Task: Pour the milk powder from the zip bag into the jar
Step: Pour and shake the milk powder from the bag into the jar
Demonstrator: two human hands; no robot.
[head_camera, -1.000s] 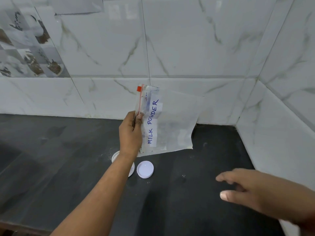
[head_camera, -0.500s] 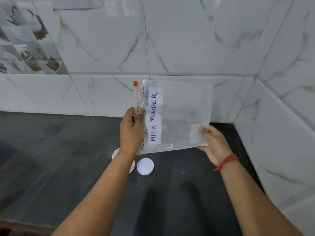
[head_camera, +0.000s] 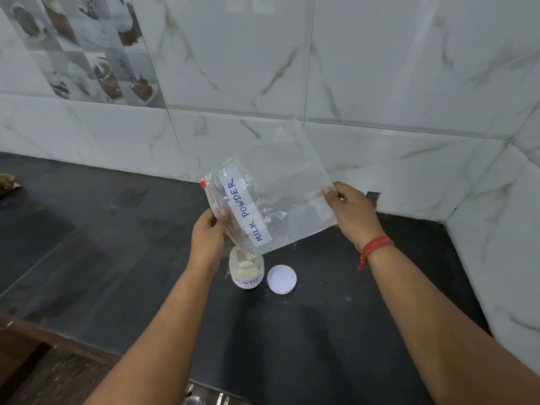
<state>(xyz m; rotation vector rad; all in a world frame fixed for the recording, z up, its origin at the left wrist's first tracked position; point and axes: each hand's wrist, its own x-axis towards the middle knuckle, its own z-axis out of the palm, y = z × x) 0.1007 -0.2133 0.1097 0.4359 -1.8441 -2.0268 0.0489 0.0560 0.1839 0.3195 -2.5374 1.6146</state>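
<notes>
A clear zip bag (head_camera: 277, 197) with a white label reading MILK POWDER hangs tilted over the dark counter. My left hand (head_camera: 209, 232) pinches its zipper edge, which points down. My right hand (head_camera: 349, 213) pinches the bag's far bottom corner and holds it higher. Right below the bag's lower corner stands a small open jar (head_camera: 247, 271) with pale powder inside and a white label. Its white lid (head_camera: 282, 279) lies flat just to the right of it.
The dark counter (head_camera: 117, 244) runs to a marble-tiled wall at the back and on the right, forming a corner. A few specks of powder lie around the jar. A brownish object (head_camera: 7, 184) sits at the far left. The counter's front edge runs along the lower left.
The bag has tilted from hanging upright to zipper end down over the jar. My right hand reached in, took the bottom corner and raised it. The jar, hidden behind my left wrist, now shows.
</notes>
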